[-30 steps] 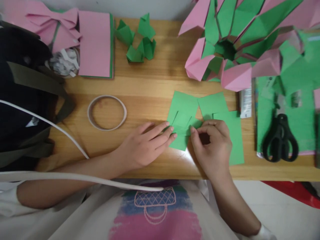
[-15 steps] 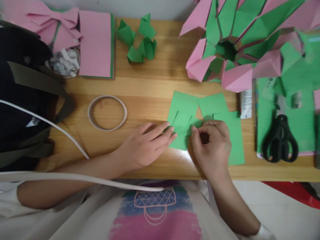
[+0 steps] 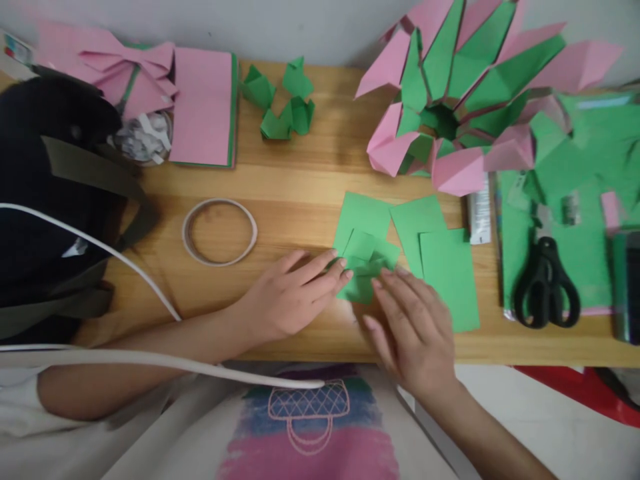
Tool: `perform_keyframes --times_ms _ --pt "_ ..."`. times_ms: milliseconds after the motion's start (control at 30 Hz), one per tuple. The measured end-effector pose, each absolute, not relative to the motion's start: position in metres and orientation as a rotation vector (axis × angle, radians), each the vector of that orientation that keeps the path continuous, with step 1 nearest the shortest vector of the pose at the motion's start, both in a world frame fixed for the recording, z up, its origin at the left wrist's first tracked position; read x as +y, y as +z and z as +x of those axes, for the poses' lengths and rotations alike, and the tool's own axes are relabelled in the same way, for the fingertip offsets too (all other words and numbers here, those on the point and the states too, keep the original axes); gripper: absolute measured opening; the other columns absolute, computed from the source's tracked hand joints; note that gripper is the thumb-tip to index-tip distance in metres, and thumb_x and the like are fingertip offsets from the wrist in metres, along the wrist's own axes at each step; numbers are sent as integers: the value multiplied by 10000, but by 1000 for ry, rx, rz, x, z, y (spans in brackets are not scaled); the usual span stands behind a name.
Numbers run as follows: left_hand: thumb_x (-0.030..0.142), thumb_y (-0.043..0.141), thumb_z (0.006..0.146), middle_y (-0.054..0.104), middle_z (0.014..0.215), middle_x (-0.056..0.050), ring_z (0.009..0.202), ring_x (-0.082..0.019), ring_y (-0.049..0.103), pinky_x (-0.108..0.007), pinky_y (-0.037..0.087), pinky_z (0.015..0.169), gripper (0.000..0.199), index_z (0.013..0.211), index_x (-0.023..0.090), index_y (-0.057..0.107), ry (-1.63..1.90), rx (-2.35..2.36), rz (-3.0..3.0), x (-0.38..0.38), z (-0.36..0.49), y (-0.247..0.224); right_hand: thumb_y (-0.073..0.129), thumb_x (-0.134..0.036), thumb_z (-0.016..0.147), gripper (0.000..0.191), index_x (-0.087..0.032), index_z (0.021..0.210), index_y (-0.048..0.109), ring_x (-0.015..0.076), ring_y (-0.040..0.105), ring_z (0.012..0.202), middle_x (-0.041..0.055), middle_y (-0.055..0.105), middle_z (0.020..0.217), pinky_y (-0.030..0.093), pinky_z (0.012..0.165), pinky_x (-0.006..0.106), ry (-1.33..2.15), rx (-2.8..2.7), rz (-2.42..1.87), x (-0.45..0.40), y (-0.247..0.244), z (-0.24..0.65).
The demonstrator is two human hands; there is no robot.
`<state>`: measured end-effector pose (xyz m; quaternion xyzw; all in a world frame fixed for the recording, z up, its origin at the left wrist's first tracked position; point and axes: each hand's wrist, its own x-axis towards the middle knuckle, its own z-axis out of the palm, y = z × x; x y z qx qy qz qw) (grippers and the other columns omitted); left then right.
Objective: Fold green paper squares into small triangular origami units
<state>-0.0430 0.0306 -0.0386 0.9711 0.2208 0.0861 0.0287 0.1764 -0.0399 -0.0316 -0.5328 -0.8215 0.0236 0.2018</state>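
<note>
A small folded piece of green paper (image 3: pixel 359 245) lies over a flat green sheet (image 3: pixel 364 208) near the table's front edge. My left hand (image 3: pixel 295 295) rests to its left, fingers extended, with the fingertips on the paper's left edge. From the right, my right hand (image 3: pixel 417 327) lies with its fingers stretched out and the tips at the paper's right side. Neither hand grips anything. More green sheets (image 3: pixel 449 280) lie just right of the folded piece, partly beneath my right fingers.
A tape ring (image 3: pixel 220 231) lies left. Black-handled scissors (image 3: pixel 547 283) and a glue tube (image 3: pixel 480 210) are at right. Behind stand a pink-and-green paper flower (image 3: pixel 480 87), folded green pieces (image 3: pixel 277 100) and a pink paper stack (image 3: pixel 203 107). A black bag (image 3: pixel 55 133) fills the left.
My right hand has opened from a pinch at the paper's right edge to stretched fingers. The folded paper's flaps have shifted. My left hand stays almost in place; the view has tilted slightly.
</note>
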Motion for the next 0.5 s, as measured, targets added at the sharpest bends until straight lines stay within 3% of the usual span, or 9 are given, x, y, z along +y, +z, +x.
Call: perform_keyframes --times_ms 100,200,367,500 --pt "131 298 1014 674 1285 -86 1229 -244 572 -396 395 929 407 1299 98 586 248 688 2988 30 -43 -38 490 -396 953 626 -83 1480 356 311 532 1298 172 643 1317 414 1063 471 137 -2444 -1512 -50 -37 174" --pt "139 303 1014 663 1306 -81 1239 -244 563 -394 393 940 406 1307 108 582 226 691 2983 29 -43 -38 463 -437 959 716 -58 1527 250 315 517 1319 186 593 1382 369 1104 481 134 -2478 -1564 -52 -44 171" --pt "147 324 1009 647 1323 -108 1259 -247 546 -387 401 959 402 1329 92 561 220 668 2973 32 -45 -39 483 -426 954 747 -84 1550 191 305 518 1322 177 577 1403 357 1119 481 123 -2437 -1615 -51 -46 167" --pt "180 416 999 636 1333 -121 1253 -250 556 -379 413 988 373 1344 144 552 245 583 2952 39 -51 -36 476 -429 955 704 -110 1540 249 301 529 1311 162 579 1405 347 1126 472 109 -2418 -1664 -52 -46 164"
